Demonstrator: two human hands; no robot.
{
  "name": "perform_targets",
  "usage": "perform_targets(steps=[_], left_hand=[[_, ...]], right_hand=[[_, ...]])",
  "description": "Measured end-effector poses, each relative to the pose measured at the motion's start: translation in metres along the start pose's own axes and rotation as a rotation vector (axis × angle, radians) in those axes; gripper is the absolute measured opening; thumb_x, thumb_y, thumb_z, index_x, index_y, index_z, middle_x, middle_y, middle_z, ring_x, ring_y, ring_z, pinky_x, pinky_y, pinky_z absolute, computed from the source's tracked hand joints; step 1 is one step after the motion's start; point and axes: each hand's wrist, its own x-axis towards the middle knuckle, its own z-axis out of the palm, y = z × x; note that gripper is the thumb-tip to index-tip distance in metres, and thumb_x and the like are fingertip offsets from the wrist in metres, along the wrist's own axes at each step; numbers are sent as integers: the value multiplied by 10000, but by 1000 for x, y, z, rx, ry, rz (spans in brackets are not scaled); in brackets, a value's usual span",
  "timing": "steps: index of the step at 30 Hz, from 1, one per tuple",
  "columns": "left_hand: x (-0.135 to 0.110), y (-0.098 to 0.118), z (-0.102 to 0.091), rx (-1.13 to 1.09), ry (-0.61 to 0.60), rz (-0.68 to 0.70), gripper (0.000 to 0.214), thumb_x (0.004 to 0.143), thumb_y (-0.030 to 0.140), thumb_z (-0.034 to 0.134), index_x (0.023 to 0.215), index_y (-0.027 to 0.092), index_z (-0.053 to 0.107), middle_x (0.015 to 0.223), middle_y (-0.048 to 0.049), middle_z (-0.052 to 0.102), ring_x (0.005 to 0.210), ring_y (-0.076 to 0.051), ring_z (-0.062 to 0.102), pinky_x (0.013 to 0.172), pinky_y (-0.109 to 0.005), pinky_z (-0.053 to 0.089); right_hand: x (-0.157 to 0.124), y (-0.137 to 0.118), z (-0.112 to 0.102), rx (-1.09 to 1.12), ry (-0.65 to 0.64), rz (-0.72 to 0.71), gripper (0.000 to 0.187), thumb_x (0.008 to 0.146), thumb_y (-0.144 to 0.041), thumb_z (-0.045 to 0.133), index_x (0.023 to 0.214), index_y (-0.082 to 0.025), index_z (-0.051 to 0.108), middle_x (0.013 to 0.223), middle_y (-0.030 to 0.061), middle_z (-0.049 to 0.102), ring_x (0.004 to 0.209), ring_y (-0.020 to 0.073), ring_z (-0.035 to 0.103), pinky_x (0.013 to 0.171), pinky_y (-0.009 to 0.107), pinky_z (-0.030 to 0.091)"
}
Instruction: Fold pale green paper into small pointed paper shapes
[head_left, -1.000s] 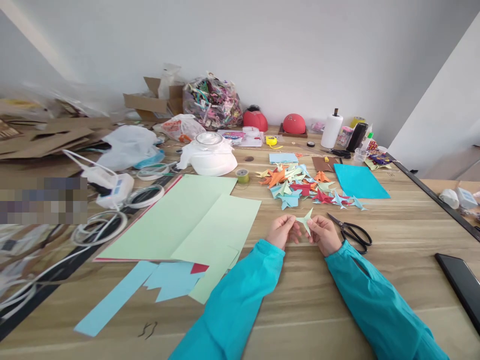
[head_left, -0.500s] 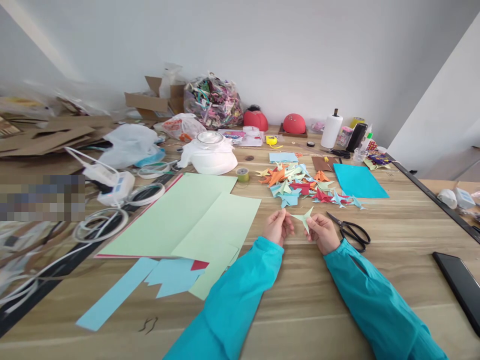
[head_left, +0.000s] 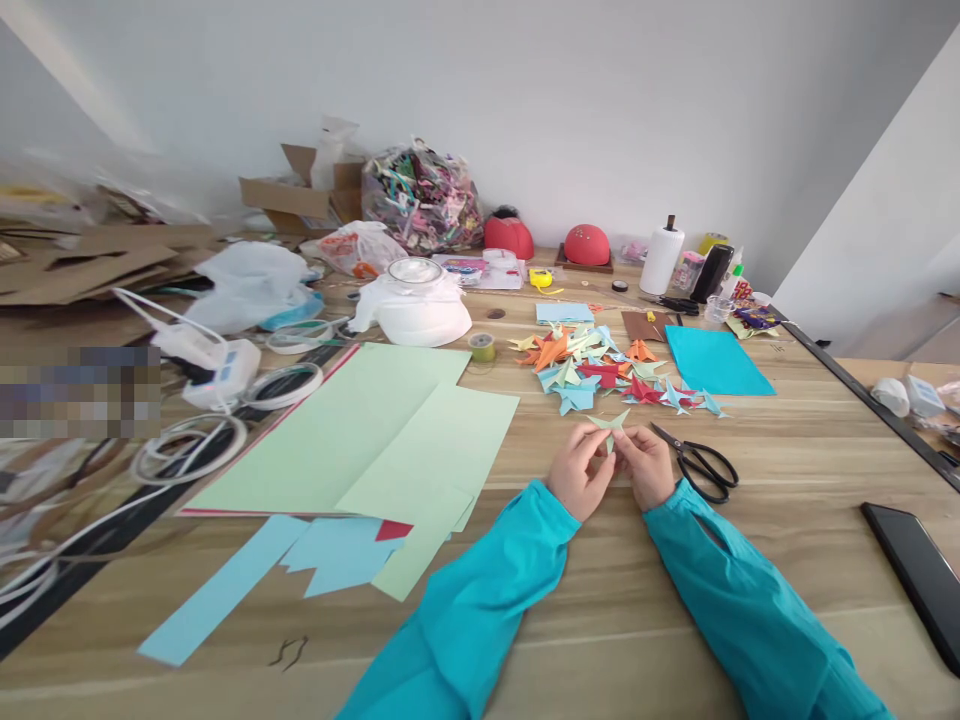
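Observation:
A small pale-green folded paper crane point(head_left: 613, 424) is held up between my two hands over the table. My right hand point(head_left: 646, 464) pinches it from the right with thumb and forefinger. From the left, my left hand point(head_left: 583, 468) closes its fingertips on the paper too. Just beyond lies a pile of folded paper cranes point(head_left: 581, 362) in orange, red, blue, green and yellow. Black-handled scissors point(head_left: 703, 466) rest right of my right hand. Green paper sheets point(head_left: 442, 440) lie left of my left hand, with blue paper strips point(head_left: 225, 585) in front of them.
A bright blue sheet point(head_left: 718, 360) lies right of the pile, and a spool of thread point(head_left: 482, 347) stands left of it. A phone point(head_left: 916, 575) is at the right. White cables point(head_left: 187, 450) and a power strip point(head_left: 217, 370) crowd the left. Bags and boxes line the wall.
My left hand has moved right, from beside the paper crane onto it, and its fingers now meet those of my right hand. The view has shifted slightly.

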Motion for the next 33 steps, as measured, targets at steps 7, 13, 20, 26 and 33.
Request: perform_targets(steps=[7, 13, 20, 26, 33], left_hand=[[0, -5, -2, 0, 48, -57, 333, 805, 285, 514, 1105, 156, 578, 1038, -110, 538, 858, -189, 551, 797, -309, 464], [2, -4, -3, -58, 100, -116, 317, 784, 324, 546, 1057, 176, 606, 1017, -100, 572, 888, -203, 554, 842, -321, 443], [-3, -14, 3, -42, 228, -266, 345, 638, 345, 694, 954, 218, 643, 922, -89, 617, 856, -234, 562, 741, -317, 467], [3, -23, 0, -205, 270, -429, 251, 661, 295, 657, 893, 204, 676, 824, -67, 664, 730, -197, 587, 635, -283, 474], [17, -22, -13, -681, 61, -611, 292, 571, 328, 704, 793, 140, 687, 648, -35, 649, 564, -158, 577, 495, -269, 490]], right_hand=[[-5, -6, 2, 82, -115, 108, 496, 774, -628, 426, 825, -182, 637, 616, 38, 647, 536, 178, 589, 437, 279, 444], [-7, -3, 1, 38, -164, 120, 631, 755, -709, 337, 973, -193, 629, 647, 50, 655, 595, 202, 623, 477, 304, 489], [-12, 7, -3, -161, -165, -36, 500, 793, -626, 399, 926, -233, 677, 744, 90, 666, 674, 224, 617, 574, 342, 512], [-9, 0, 2, -132, -106, -28, 450, 812, -576, 417, 932, -194, 623, 676, 53, 645, 520, 174, 584, 480, 315, 476], [2, -3, -1, -63, 1, -57, 379, 636, -416, 702, 915, -191, 581, 731, 17, 659, 674, 164, 608, 618, 292, 495]])
